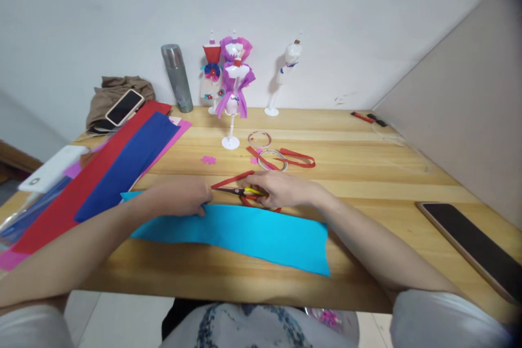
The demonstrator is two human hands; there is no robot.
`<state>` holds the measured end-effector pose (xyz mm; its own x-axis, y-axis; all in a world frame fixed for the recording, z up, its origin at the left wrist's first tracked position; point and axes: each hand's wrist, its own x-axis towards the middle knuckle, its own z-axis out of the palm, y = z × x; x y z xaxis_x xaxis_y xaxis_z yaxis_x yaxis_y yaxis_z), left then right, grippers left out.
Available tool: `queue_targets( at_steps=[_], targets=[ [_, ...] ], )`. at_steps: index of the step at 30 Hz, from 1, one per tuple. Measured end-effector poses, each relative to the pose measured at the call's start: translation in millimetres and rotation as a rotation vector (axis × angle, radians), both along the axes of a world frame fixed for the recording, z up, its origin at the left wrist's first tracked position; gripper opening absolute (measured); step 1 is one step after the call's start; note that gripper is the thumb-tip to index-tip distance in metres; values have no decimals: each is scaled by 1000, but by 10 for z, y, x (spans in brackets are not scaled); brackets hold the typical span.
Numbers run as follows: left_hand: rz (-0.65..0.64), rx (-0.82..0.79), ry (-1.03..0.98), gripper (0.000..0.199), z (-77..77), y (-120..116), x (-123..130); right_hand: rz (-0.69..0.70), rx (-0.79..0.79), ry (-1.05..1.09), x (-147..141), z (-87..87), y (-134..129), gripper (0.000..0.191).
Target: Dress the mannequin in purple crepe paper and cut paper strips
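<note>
A bright blue strip of fabric [253, 231] lies along the front of the wooden table, slightly wavy at its edges. My left hand [183, 196] rests over its upper edge, fingers curled in and closed on the fabric near the scissors' tips. In my right hand [281, 189] are scissors [234, 191] with yellow handles and dark blades, which point left toward my left hand. Just above the blades runs a narrow red strip [232, 179]. More red strip passes under the scissors and my right hand.
Small mannequins [230, 142] in fabric outfits stand near the wall, beside a grey flask [178, 79]. Tape rolls [259, 139], a red loop [299, 159] and pink flower cutouts [208, 160] lie mid-table. Coloured sheets [126, 163] are at left; a phone [468, 239] lies at right.
</note>
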<state>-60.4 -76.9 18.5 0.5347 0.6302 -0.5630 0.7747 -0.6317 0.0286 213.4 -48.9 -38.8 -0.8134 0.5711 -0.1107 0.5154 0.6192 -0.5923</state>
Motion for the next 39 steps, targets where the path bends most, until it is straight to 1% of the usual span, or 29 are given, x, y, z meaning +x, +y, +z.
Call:
queue_targets(
  at_steps=[3, 5, 8, 11, 12, 13, 15, 17, 18, 19, 21, 24, 26, 28, 30, 32, 33, 35, 37, 39],
  targets=[
    [46, -6, 4, 5, -104, 168, -81, -87, 14, -93, -24, 74, -11, 47],
    [76, 19, -18, 7, -141, 232, -111, -148, 17, -78, -27, 107, -4, 47],
    [86, 69, -119, 12, -178, 244, -93, -233, -20, 67, -6, 76, 52, 58],
    [112, 168, -206, 16, -218, 222, -24, -350, -73, 229, 53, -28, 167, 66],
    [114, 160, -213, 15, -231, 218, -4, -384, -82, 286, 83, -57, 212, 66],
    [102, 116, -218, 14, -243, 218, 11, -401, -94, 345, 118, -75, 257, 67],
    [50, -34, -238, 13, -262, 225, 21, -401, -116, 476, 200, -69, 334, 63],
    [7, -140, -268, 23, -272, 236, 14, -398, -108, 592, 279, -10, 380, 55],
    [6, -144, -283, 29, -275, 243, 11, -399, -100, 626, 312, 31, 390, 52],
    [19, -108, -297, 34, -278, 250, 16, -396, -94, 641, 338, 74, 391, 50],
    [63, 30, -301, 41, -286, 261, 59, -383, -93, 636, 365, 150, 376, 47],
    [114, 228, -213, 38, -317, 253, 213, -377, -86, 631, 360, 209, 342, 43],
    [140, 291, -128, 34, -348, 225, 327, -379, -82, 636, 355, 220, 332, 43],
    [145, 307, -86, 32, -368, 185, 378, -385, -82, 622, 372, 227, 334, 44],
    [139, 282, -97, 31, -358, 154, 319, -394, -90, 584, 414, 238, 340, 44],
    [158, 252, -108, 30, -318, 147, 152, -398, -126, 526, 464, 248, 343, 41],
    [154, 223, -103, 31, -292, 153, 44, -384, -169, 493, 485, 248, 343, 39],
    [128, 224, -70, 29, -247, 178, -174, -326, -311, 430, 508, 232, 341, 37],
    [95, 189, -33, 15, -227, 205, -340, -271, -490, 378, 507, 187, 345, 38],
    [91, 158, 13, 3, -239, 226, -424, -271, -616, 324, 490, 122, 363, 42]
  ],
)
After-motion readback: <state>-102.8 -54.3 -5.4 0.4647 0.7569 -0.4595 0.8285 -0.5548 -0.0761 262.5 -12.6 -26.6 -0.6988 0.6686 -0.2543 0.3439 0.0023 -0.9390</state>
